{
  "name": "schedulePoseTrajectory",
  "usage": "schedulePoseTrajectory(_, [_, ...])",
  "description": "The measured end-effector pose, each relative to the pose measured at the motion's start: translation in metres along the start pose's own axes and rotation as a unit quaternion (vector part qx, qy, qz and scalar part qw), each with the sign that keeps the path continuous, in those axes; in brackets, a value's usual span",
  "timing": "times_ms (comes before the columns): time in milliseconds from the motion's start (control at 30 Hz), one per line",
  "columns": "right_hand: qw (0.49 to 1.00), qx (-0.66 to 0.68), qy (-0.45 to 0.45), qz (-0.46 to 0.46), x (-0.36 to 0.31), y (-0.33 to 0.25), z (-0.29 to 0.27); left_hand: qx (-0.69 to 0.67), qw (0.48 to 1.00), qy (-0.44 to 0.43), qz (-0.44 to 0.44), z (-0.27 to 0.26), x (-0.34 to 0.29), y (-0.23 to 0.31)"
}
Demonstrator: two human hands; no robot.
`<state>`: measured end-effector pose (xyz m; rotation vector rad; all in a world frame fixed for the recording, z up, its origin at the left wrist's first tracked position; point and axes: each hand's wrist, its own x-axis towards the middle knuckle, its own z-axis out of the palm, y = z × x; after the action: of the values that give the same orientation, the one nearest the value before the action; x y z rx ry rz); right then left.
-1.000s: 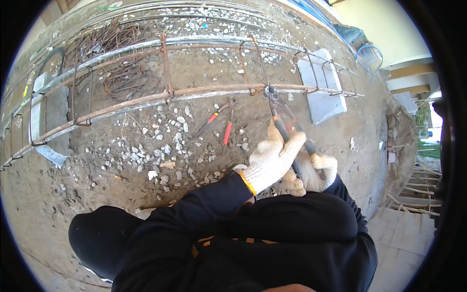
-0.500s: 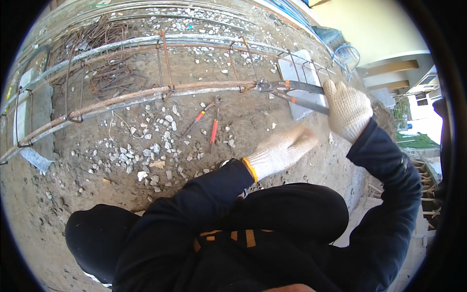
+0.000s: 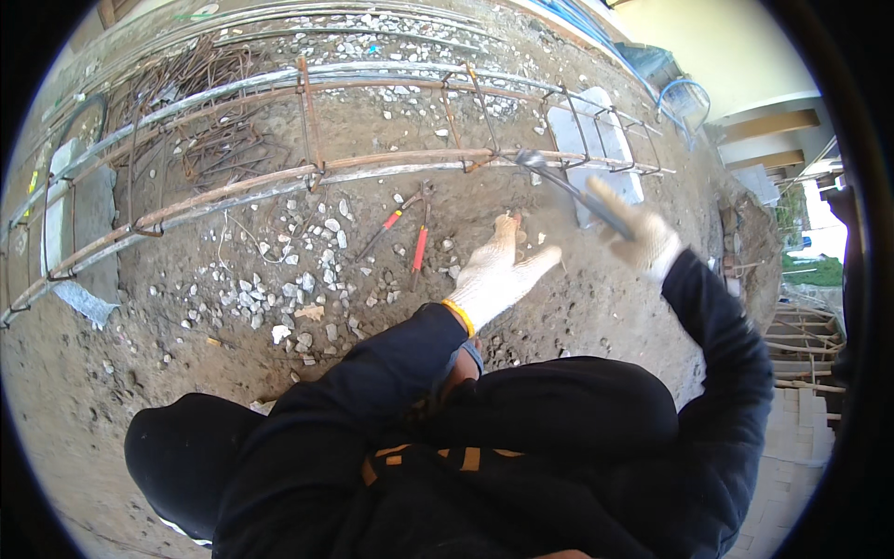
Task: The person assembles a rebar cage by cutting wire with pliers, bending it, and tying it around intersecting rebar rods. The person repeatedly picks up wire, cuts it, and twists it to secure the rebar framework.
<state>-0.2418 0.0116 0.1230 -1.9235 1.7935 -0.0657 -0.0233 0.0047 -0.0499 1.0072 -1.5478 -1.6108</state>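
Rebar cage: long, narrow frame of rusty and greyish bars with thin cross-pieces; runs from the left rim to right of centre, bowed by the lens.
Left slab: pale grey, lying on the bare ground; the cage's bars pass across it.
Rod heap: tangled, rust-brown bent pieces, partly behind the cage in this view.
Stones: pale and grey, scattered nearer the person than the cage, densest left of centre.
Pincers: red-sleeved handles spread, jaws toward the cage; lying on the ground between the stones and the left hand.
Left hand: white knit glove, yellow cuff band; grip spread, fingers and thumb apart, just right of the pincers.
Long-handled tool: dark, slanting from its head down to the right hand; blurred. Head overlaps the cage's near bar; contact cannot be told.
Right slab: pale, flat, behind the tool; cage bars cross in front and hide part of it.
Right hand: white glove, blurred; grip closed on the tool's handle end, one digit stretched along it.
Wall: cream, upper right.
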Motion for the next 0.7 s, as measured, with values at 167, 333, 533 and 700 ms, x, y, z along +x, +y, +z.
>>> schedulePoseTrajectory(167, [0.917, 0.336, 0.133, 0.168, -0.044, 0.009, 0.141, -0.053, 0.996, 0.064, 0.017, 0.005, -0.011, -0.02])
schedulePoseTrajectory(333, [0.907, 0.296, 0.235, 0.184, -0.052, -0.022, 0.227, 0.066, 0.929, 0.278, 0.235, -0.026, -0.011, 0.004])
schedulePoseTrajectory(533, [0.886, 0.388, 0.132, 0.216, -0.036, -0.02, 0.227, 0.481, 0.769, 0.272, 0.322, -0.089, 0.032, 0.069])
schedulePoseTrajectory(700, [0.875, 0.436, 0.123, 0.171, -0.021, -0.016, 0.243, 0.485, 0.819, 0.171, 0.255, -0.078, 0.071, 0.09])
